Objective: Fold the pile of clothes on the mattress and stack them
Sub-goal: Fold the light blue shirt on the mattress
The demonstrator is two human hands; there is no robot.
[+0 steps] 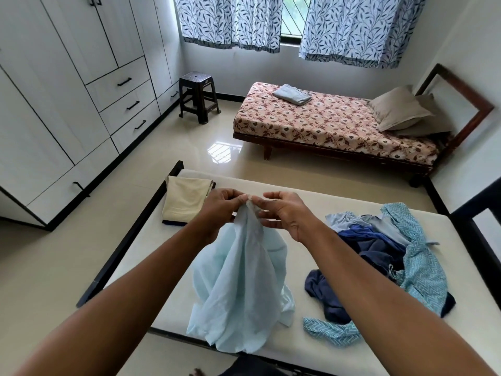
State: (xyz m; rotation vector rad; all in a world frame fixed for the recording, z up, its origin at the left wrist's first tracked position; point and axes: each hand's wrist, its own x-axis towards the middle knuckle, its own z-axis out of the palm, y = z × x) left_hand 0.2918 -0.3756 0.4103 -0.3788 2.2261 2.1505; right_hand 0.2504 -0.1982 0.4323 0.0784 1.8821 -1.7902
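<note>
A pale blue garment (241, 283) hangs bunched above the white mattress (151, 267), its lower edge draped over the near side. My left hand (221, 206) and my right hand (284, 213) both pinch its top edge, close together. On the right of the mattress lies a loose pile of clothes (379, 256): dark blue pieces, a light blue one and a teal patterned one. A folded cream garment (187, 202) rests on a dark folded one at the far left corner.
A black bed frame (122, 248) edges the mattress. Across the glossy floor stand a second bed with a floral sheet (325, 123), a folded grey cloth and pillows on it, a dark plastic stool (198, 96), and white wardrobes (67, 90) at left.
</note>
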